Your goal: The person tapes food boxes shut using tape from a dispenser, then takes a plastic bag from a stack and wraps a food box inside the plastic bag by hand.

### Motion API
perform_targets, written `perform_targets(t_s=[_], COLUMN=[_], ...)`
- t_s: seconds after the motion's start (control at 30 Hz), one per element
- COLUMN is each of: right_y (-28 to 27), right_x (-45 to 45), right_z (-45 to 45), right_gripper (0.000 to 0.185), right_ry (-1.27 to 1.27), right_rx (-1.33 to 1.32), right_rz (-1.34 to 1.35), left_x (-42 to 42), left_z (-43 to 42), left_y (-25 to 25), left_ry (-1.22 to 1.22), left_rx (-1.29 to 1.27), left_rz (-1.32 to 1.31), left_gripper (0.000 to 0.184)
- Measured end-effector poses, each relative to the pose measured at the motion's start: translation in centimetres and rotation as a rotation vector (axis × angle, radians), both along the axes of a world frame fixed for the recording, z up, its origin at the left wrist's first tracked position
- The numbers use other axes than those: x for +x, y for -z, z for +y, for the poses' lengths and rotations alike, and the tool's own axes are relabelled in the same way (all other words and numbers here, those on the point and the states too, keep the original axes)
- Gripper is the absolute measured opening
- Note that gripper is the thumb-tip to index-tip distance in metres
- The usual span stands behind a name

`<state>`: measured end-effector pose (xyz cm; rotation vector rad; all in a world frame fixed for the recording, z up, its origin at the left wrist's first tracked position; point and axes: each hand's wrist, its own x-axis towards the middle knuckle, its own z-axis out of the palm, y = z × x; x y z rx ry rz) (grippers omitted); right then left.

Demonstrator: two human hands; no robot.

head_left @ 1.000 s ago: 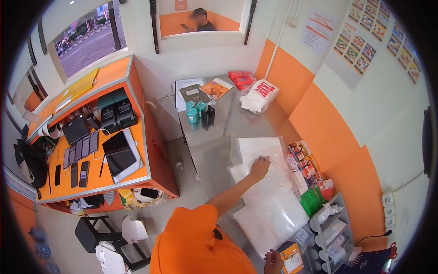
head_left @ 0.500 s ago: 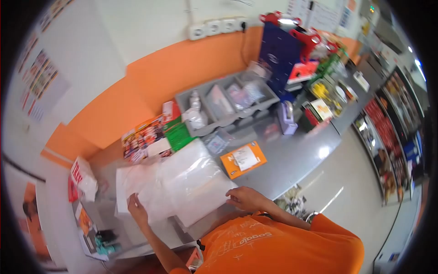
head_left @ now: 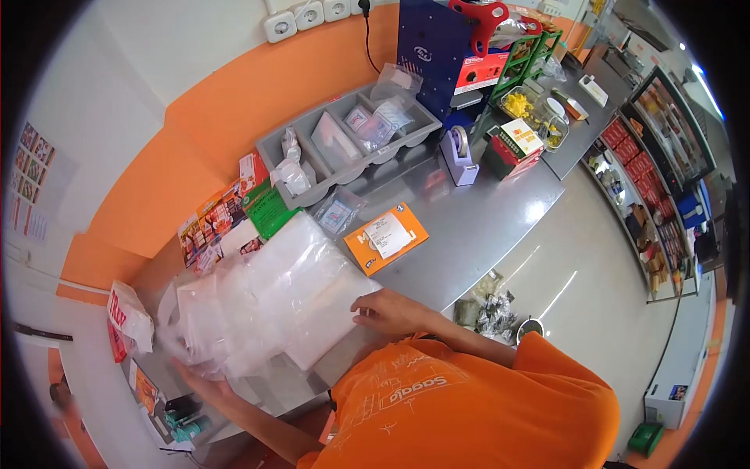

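A stack of clear plastic bags [head_left: 289, 289] lies on the metal counter, its top bag spread loosely toward the left. At the lower left edge of that bag is my left hand [head_left: 205, 383], closed on the plastic; its fingertips are partly covered. My right hand [head_left: 394, 311] is beside the stack's right edge, fingers loosely curled with a gap at the thumb, and nothing shows in it. Beyond the stack, an orange card [head_left: 410, 227] carries a paper receipt [head_left: 387, 236]. A small clear packet [head_left: 337, 211] lies next to it.
A grey divided tray [head_left: 312, 187] with packets stands along the wall. To its right are a tape dispenser [head_left: 459, 160] and a blue machine [head_left: 426, 59]. A white-and-red paper bag [head_left: 133, 316] stands at the left end. Shelves [head_left: 637, 172] rise across the floor.
My left hand has moved left and down, and the top bag is spread farther left. My right hand stays by the stack's right edge. The camera view has shifted.
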<state>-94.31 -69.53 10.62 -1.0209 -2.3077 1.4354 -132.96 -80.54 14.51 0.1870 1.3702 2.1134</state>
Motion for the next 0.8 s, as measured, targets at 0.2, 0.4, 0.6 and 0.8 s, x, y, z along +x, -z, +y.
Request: perform_targets(t_s=[0.2, 0.4, 0.6, 0.8], right_y=[1.0, 2.8, 3.9, 2.2], right_x=[-4.6, -9.7, -9.7, -6.1], right_z=[0.2, -1.1, 0.4, 3.8], right_gripper=[0.036, 0.063, 0.029, 0.022], right_ry=[-0.031, -0.139, 0.083, 0.195], right_rx=[-0.253, -0.916, -1.307, -0.851], right_rz=[0.323, 0.513, 0.778, 0.863], left_x=[4.1, 10.1, 12.2, 9.7], left_z=[-4.3, -3.9, -3.6, -4.8], left_y=[2.6, 6.7, 4.3, 5.8], left_ry=[-0.176, 0.018, -0.006, -0.094], left_rx=[-0.135, 0.048, 0.003, -0.062], left_rz=[0.188, -0.21, -0.176, -0.072], left_gripper=[0.059, 0.039, 0.028, 0.036])
